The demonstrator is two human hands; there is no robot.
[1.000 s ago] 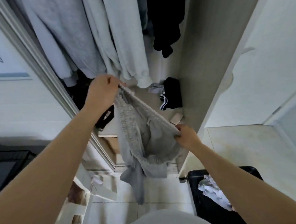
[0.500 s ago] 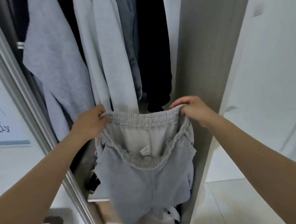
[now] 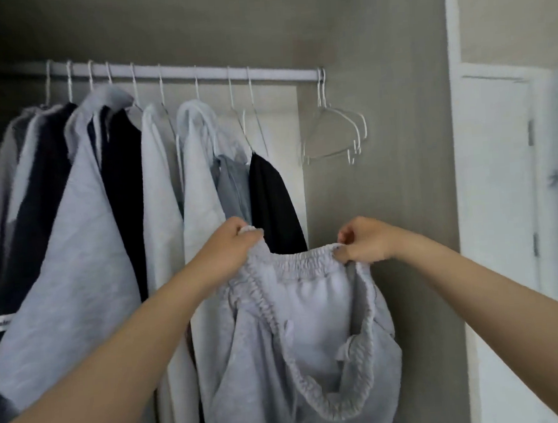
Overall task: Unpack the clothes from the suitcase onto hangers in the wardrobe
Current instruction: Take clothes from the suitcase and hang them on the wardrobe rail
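Observation:
I hold grey sweatpants (image 3: 317, 357) up in front of the open wardrobe, waistband stretched between both hands. My left hand (image 3: 232, 247) grips the waistband's left end. My right hand (image 3: 362, 240) pinches its right end. The pants hang down with the waist opening facing me. Above, a white rail (image 3: 222, 75) carries several white wire hangers. Bare hangers (image 3: 333, 135) hang at the rail's right end, up and right of my hands. The suitcase is out of view.
Grey, white and black garments (image 3: 85, 244) fill the rail's left and middle, right behind my left forearm. The wardrobe's grey side wall (image 3: 410, 169) stands close on the right, with a white door (image 3: 501, 195) beyond it.
My view has tilted up from the floor and suitcase to the rail and hangers. Both hands have lifted the sweatpants and levelled the waistband, keeping their grip.

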